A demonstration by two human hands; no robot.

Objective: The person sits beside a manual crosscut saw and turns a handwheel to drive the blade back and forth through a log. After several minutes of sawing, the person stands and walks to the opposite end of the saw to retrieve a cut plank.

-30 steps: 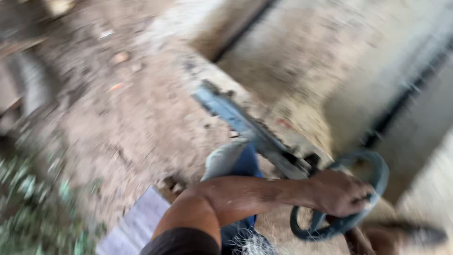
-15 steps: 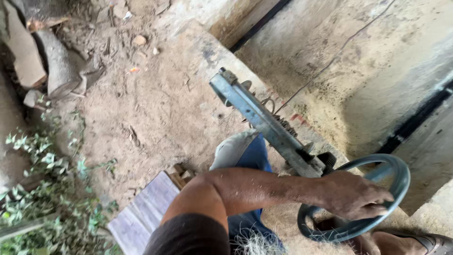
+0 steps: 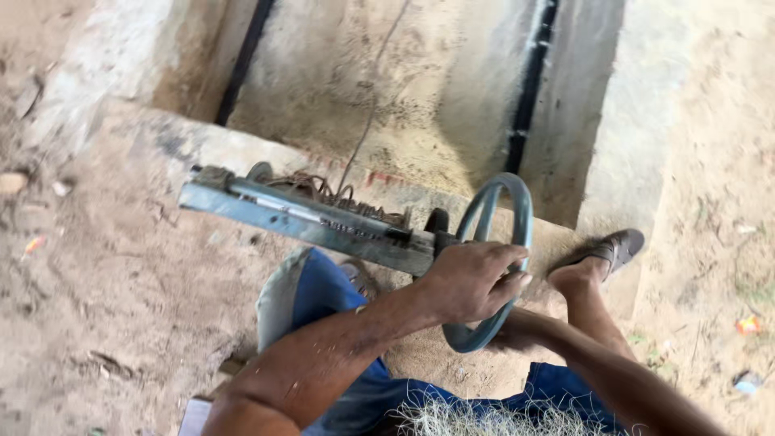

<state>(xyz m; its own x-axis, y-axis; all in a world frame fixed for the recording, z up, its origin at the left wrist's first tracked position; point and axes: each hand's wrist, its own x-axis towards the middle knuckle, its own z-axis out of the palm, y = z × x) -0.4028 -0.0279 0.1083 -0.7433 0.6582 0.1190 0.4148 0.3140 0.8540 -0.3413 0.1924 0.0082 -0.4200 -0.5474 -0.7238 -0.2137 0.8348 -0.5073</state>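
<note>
at the far left, a blue-grey metal frame (image 3: 307,222) with a toothed gear strip lies across the concrete ledge (image 3: 161,141). going right, the left hand (image 3: 472,278) has its fingers wrapped around the near rim of the blue-green handwheel (image 3: 492,258), which stands upright at the frame's right end. the right hand (image 3: 504,331) reaches behind the wheel's lower rim, hidden; i cannot tell its fingers. further right, a sandalled foot (image 3: 601,254) rests on the ledge.

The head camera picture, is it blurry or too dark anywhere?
Head view: daylight, mostly sharp; the left hand on the round handwheel and the metal bar show clearly; the concrete channel behind lies in soft shade; no glare.
</note>
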